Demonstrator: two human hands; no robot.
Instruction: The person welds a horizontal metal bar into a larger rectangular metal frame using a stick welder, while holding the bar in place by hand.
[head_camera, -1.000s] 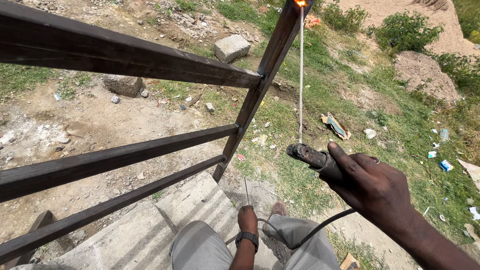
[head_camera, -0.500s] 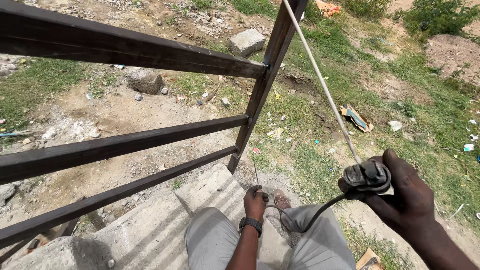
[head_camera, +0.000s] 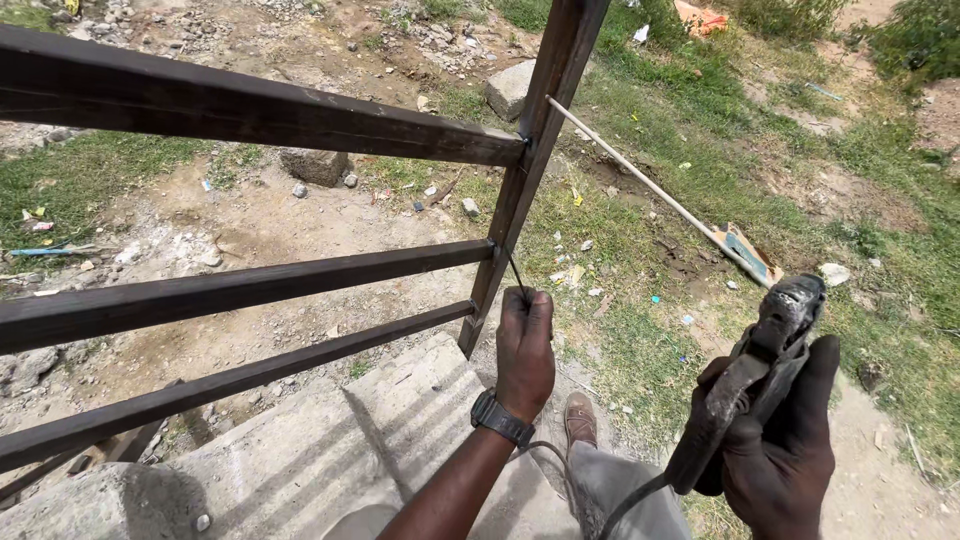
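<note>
Electrode holder (head_camera: 745, 385) is seen nearest the camera, at about 4 o'clock in the view, gripped in the right hand (head_camera: 780, 450), whose fingers are wrapped tightly round its handle. Its long axis is tilted from the lower left up toward 1 o'clock, with the clamp end uppermost, and a dark cable (head_camera: 625, 505) is trailed from its lower end. No rod can be made out in the clamp.

A little farther off, at about 11 o'clock from the holder and well apart from it, the left hand (head_camera: 525, 345) is held with a wristwatch (head_camera: 500, 418) on the wrist. Its fingers are pressed together, pinching a thin dark rod (head_camera: 516, 274) that is pointed up toward 11 o'clock, its tip at or touching the joint where the middle rail (head_camera: 250, 290) is met by the upright post (head_camera: 530, 160) of the metal frame. The left hand is therefore the nearer of the two to the joint; the holder lies off toward 4 o'clock from it.

Below the hands, a concrete step (head_camera: 330, 440) and a shoe (head_camera: 580, 418) are seen. Beyond the frame, a stone block (head_camera: 508, 90) lies at 12 o'clock, and a long pale stick (head_camera: 640, 178) is laid across the grass (head_camera: 700, 130) from the post toward 4 o'clock.
</note>
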